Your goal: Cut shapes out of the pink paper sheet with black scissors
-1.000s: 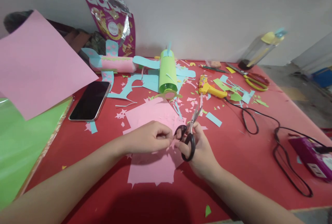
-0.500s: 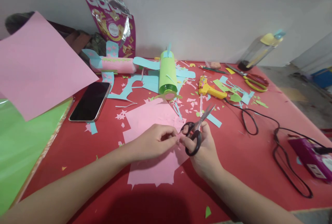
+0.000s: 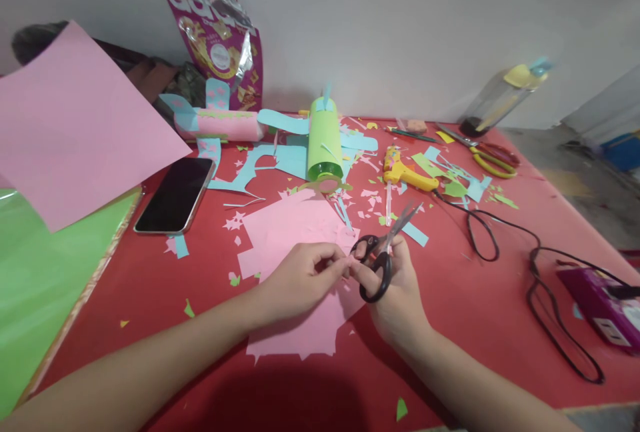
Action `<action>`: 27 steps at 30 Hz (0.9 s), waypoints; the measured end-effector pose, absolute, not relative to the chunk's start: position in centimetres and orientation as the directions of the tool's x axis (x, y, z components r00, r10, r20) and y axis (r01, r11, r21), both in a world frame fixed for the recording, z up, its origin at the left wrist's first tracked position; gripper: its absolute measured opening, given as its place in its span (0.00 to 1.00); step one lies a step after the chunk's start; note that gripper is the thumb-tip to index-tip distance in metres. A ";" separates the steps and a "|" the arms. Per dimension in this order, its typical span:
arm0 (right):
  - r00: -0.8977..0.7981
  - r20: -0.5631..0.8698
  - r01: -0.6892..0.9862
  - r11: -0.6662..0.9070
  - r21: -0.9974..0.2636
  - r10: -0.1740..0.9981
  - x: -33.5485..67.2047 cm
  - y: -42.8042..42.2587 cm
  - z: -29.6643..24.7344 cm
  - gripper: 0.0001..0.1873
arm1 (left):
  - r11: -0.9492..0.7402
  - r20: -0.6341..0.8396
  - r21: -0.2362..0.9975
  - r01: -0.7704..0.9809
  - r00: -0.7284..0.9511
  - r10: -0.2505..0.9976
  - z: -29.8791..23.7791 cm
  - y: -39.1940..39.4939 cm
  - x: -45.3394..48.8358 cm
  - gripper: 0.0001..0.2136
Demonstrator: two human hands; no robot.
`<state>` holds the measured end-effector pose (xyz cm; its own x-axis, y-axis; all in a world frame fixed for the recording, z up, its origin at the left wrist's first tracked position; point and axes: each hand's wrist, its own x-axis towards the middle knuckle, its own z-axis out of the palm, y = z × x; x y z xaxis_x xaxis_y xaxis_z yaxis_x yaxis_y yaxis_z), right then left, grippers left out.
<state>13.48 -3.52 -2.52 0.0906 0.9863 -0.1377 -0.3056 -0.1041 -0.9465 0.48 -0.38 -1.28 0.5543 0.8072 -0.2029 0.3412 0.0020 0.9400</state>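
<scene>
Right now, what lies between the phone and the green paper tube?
In the head view, cut light-blue paper lies between the phone and the green paper tube.

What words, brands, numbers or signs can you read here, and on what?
None legibly.
Snack bag: big white letters, partly lost in the crumpled top; unreadable.
Its round white label and small print: too small and blurred.
Scissors: no readable marking.
Phone: dark screen, no text visible.

Craft workspace: glue gun (image 3: 406, 175), scraps (image 3: 455, 189)
</scene>
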 end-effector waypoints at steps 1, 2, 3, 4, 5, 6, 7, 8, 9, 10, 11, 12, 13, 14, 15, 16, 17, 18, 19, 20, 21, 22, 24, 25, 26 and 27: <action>0.094 -0.141 -0.298 -0.108 -0.948 0.985 13.5 -3.5 -2.6 0.16 | 0.001 -0.203 0.940 0.341 0.555 0.807 -1.2 -0.3 0.4 0.12; 0.097 -0.146 -0.295 -0.112 -0.949 0.985 13.5 -3.5 -2.6 0.16 | 0.000 -0.203 0.938 0.347 0.550 0.810 -1.1 -0.2 0.3 0.11; 0.096 -0.154 -0.294 -0.120 -0.948 0.983 13.5 -3.6 -2.6 0.16 | -0.004 -0.203 0.934 0.357 0.541 0.816 -1.0 0.0 0.2 0.11; 0.089 -0.168 -0.293 -0.136 -0.946 0.982 13.5 -3.6 -2.6 0.16 | -0.007 -0.202 0.931 0.366 0.531 0.823 -0.8 0.2 0.0 0.11; 0.078 -0.184 -0.296 -0.154 -0.943 0.980 13.4 -3.6 -2.6 0.16 | -0.010 -0.198 0.928 0.372 0.518 0.832 -0.6 0.4 -0.2 0.11; 0.061 -0.203 -0.302 -0.176 -0.937 0.977 13.4 -3.6 -2.6 0.16 | -0.015 -0.191 0.928 0.371 0.512 0.838 -0.5 0.7 -0.5 0.11; 0.043 -0.219 -0.311 -0.195 -0.930 0.975 13.4 -3.6 -2.6 0.16 | -0.022 -0.182 0.930 0.367 0.511 0.840 -0.3 0.9 -0.7 0.10; 0.024 -0.231 -0.319 -0.212 -0.924 0.973 13.3 -3.7 -2.6 0.16 | -0.031 -0.177 0.928 0.370 0.515 0.839 -0.1 1.2 -1.0 0.10; 0.010 -0.236 -0.329 -0.219 -0.918 0.972 13.3 -3.7 -2.5 0.16 | -0.043 -0.177 0.926 0.376 0.531 0.829 0.1 1.4 -1.2 0.11; 0.002 -0.233 -0.343 -0.218 -0.914 0.972 13.3 -3.7 -2.4 0.16 | -0.054 -0.185 0.920 0.388 0.553 0.812 0.3 1.6 -1.4 0.11; -0.003 -0.228 -0.360 -0.214 -0.908 0.974 13.3 -3.7 -2.3 0.16 | -0.073 -0.196 0.910 0.408 0.577 0.793 0.5 1.7 -1.6 0.11; -0.005 -0.222 -0.378 -0.208 -0.902 0.975 13.3 -3.6 -2.2 0.17 | -0.096 -0.210 0.897 0.432 0.605 0.768 0.6 1.7 -1.7 0.11; -0.007 -0.218 -0.395 -0.203 -0.896 0.976 13.2 -3.6 -2.1 0.18 | -0.124 -0.225 0.881 0.456 0.635 0.739 0.7 1.7 -1.8 0.11; -0.013 -0.216 -0.413 -0.201 -0.888 0.976 13.2 -3.5 -2.1 0.19 | -0.154 -0.240 0.866 0.476 0.665 0.707 0.8 1.7 -1.8 0.11; -0.024 -0.213 -0.427 -0.203 -0.881 0.977 13.2 -3.4 -2.0 0.19 | -0.183 -0.254 0.853 0.489 0.694 0.673 0.8 1.6 -1.8 0.11; -0.043 -0.211 -0.438 -0.208 -0.875 0.977 13.2 -3.4 -2.0 0.20 | -0.207 -0.266 0.844 0.496 0.720 0.641 0.8 1.5 -1.8 0.11; -0.066 -0.210 -0.442 -0.217 -0.870 0.975 13.1 -3.4 -2.0 0.20 | -0.222 -0.275 0.839 0.497 0.739 0.614 0.7 1.4 -1.7 0.12; -0.089 -0.211 -0.442 -0.228 -0.867 0.974 13.1 -3.3 -2.0 0.20 | -0.231 -0.279 0.838 0.494 0.752 0.597 0.6 1.2 -1.7 0.12; -0.110 -0.214 -0.438 -0.241 -0.866 0.971 13.1 -3.3 -2.0 0.20 | -0.236 -0.275 0.840 0.488 0.759 0.589 0.6 1.1 -1.6 0.12; -0.124 -0.220 -0.431 -0.253 -0.866 0.967 13.1 -3.4 -2.1 0.20 | -0.238 -0.268 0.845 0.480 0.763 0.588 0.5 1.1 -1.6 0.12; -0.132 -0.230 -0.420 -0.264 -0.868 0.964 13.1 -3.4 -2.1 0.20 | -0.240 -0.258 0.850 0.470 0.766 0.589 0.4 1.0 -1.6 0.12; -0.134 -0.240 -0.406 -0.274 -0.872 0.962 13.1 -3.4 -2.1 0.21 | -0.240 -0.250 0.854 0.462 0.768 0.590 0.4 1.0 -1.6 0.12; -0.132 -0.251 -0.378 -0.283 -0.881 0.959 13.2 -3.5 -2.2 0.21 | -0.240 -0.244 0.857 0.456 0.770 0.590 0.3 1.0 -1.6 0.13; -0.130 -0.251 -0.365 -0.282 -0.887 0.959 13.2 -3.5 -2.3 0.20 | -0.239 -0.248 0.857 0.457 0.771 0.587 0.2 1.1 -1.6 0.13; -0.128 -0.249 -0.354 -0.279 -0.893 0.960 13.2 -3.5 -2.3 0.20 | -0.238 -0.253 0.856 0.460 0.773 0.582 0.2 1.1 -1.6 0.13; -0.126 -0.245 -0.347 -0.274 -0.897 0.961 13.2 -3.5 -2.3 0.20 | -0.238 -0.258 0.855 0.462 0.774 0.578 0.1 1.1 -1.6 0.13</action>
<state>13.24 -3.49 -2.31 -0.1257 0.9613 -0.2452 -0.3475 -0.2742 -0.8967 -1.64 1.13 0.14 0.7745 0.5778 -0.2575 0.4617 -0.2380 0.8545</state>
